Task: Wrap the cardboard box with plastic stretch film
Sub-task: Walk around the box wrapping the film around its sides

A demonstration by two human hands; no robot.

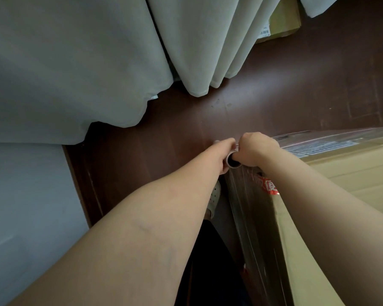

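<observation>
Holding stretch film roll (233, 161) upright at corner of cardboard box (341, 180), at 4 o'clock.

Gripping roll top with left hand (224, 154) and right hand (255, 151), both closed around core, probably keeping film (250, 208) taut against the near side; curtain (97, 62) hanging at 11 o'clock.

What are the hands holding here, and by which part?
Both the left hand and right hand grip the stretch film roll at its top end, beside the open core.

Film roll (233, 160) upright beside cardboard box (352, 173) (film-wrapped).
</observation>
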